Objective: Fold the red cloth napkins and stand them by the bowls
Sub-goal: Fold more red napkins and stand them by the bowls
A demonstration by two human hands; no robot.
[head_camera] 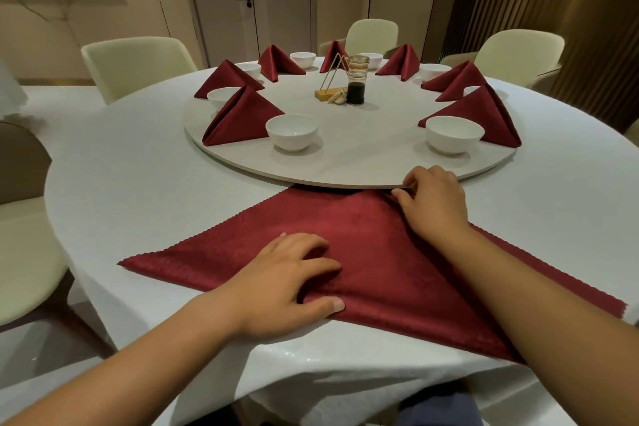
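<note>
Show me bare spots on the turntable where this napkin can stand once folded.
On the turntable, the near rim between left bowl and right bowl. Also the stretch from there to the sauce bottle. The far rim is crowded with folded napkins and bowls.

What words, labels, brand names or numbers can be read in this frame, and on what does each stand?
None: no readable text shows anywhere.
The glass jar and gold stand carry no lettering that shows.
The flat red napkin, white bowls and tablecloth are plain.
</note>
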